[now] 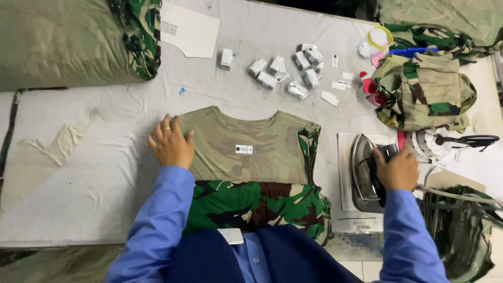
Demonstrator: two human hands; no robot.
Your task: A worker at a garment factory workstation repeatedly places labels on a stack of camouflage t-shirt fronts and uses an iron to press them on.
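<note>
From up here: my right hand (402, 169) is wrapped around the iron (367, 173) at right of frame, and the camo shirt (246, 152) lies straight left of it, centre frame, pinned flat by my spread left hand (170, 144).

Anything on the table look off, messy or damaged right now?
The table cover is stained and wrinkled, with a torn-looking patch at left. Small white label packs lie scattered above the shirt. Left hand rests on the shirt; right hand grips the iron.
</note>
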